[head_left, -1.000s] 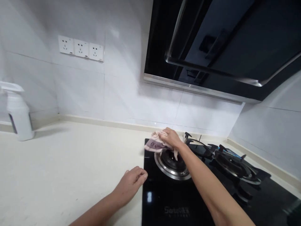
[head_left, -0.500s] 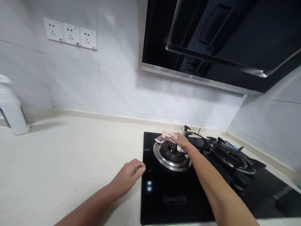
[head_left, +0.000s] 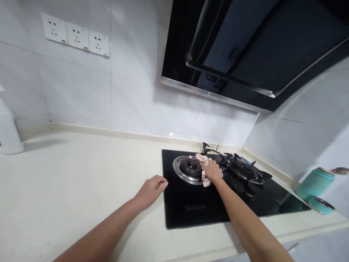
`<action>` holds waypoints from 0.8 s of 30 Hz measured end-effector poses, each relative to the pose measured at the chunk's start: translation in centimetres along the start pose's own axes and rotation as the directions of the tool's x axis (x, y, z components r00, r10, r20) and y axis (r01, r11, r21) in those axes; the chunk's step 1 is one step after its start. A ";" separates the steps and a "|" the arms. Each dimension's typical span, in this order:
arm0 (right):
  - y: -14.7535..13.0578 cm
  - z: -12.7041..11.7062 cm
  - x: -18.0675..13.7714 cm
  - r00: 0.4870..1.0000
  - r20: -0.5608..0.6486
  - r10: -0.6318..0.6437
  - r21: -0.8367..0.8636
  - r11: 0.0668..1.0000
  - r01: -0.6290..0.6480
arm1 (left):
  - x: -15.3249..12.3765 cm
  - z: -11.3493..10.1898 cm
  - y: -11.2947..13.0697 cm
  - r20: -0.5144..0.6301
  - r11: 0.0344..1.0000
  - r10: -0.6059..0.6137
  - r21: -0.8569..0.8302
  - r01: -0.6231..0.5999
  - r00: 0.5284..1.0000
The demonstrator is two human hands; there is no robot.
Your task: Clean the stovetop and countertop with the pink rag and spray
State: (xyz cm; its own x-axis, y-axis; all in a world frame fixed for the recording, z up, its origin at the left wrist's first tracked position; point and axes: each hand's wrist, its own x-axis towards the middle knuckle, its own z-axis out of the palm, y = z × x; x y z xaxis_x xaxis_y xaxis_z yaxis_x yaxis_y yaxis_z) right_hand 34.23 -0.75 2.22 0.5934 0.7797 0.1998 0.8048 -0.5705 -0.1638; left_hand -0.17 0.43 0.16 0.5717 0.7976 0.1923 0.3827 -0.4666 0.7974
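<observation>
Pink dishcloth (head_left: 206, 180) is bunching firmly inside your narrow right grip (head_left: 212, 171), pressing onto the black glass hob (head_left: 191, 207) beside the burner ring (head_left: 181, 171), while your empty left grip (head_left: 151, 188) is hovering loosely curled.

Pale pink cloth (head_left: 201, 157) with purple print

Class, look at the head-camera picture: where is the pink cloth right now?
In the head view, the pink cloth is bunched under the right hand on the black glass hob, just right of the left burner.
</observation>
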 end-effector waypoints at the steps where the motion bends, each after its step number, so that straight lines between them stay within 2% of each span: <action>1: 0.1 -0.1 -0.9 1.000 -0.010 0.013 -0.008 1.000 -0.013 | 0.0 0.0 0.1 0.000 1.000 0.003 0.014 -0.003 1.000; 5: 0.0 -0.6 -4.9 0.999 -0.039 0.007 -0.039 0.999 -0.009 | -0.2 0.2 0.5 -0.006 0.999 0.013 0.050 -0.013 1.000; 10: -1.5 -0.9 -10.2 0.987 -0.043 -0.154 -0.074 0.986 0.150 | -0.1 0.6 0.4 -0.034 0.996 0.039 0.080 -0.036 0.999; 13: -2.7 -0.3 -12.8 0.942 -0.057 -0.330 -0.011 0.944 0.330 | 0.2 0.8 -0.1 -0.044 0.995 0.054 0.084 -0.050 0.998; 15: -3.1 0.1 -13.7 0.879 -0.084 -0.470 0.138 0.868 0.477 | 0.4 0.8 -0.5 -0.051 0.995 0.059 0.079 -0.055 0.997; 17: -2.9 0.1 -13.4 0.827 -0.137 -0.545 0.364 0.749 0.553 | 0.5 0.7 -0.7 -0.058 0.996 0.060 0.069 -0.056 0.997; 18: -2.4 -0.2 -12.8 0.824 -0.168 -0.540 0.463 0.695 0.550 | 0.5 0.7 -0.7 -0.061 0.996 0.058 0.064 -0.054 0.996; 19: -1.8 -0.7 -12.0 0.843 -0.188 -0.505 0.522 0.676 0.521 | 0.5 0.7 -0.7 -0.063 0.997 0.055 0.059 -0.052 0.997; 21: -0.4 -2.0 -9.4 0.905 -0.183 -0.383 0.517 0.746 0.420 | 0.3 0.6 -0.5 -0.061 0.998 0.047 0.052 -0.044 0.997; 24: 1.4 -3.6 -5.0 0.970 -0.126 -0.207 0.355 0.904 0.239 | 0.0 0.6 -0.2 -0.057 0.999 0.028 0.045 -0.026 0.998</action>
State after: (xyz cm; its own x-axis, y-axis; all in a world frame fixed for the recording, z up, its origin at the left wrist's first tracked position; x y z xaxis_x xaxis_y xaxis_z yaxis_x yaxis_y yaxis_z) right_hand 32.46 -6.41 4.44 0.4107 0.8422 0.3493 0.8643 -0.2376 -0.4433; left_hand 0.21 0.31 -0.30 0.5398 0.8046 0.2474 0.3999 -0.5037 0.7657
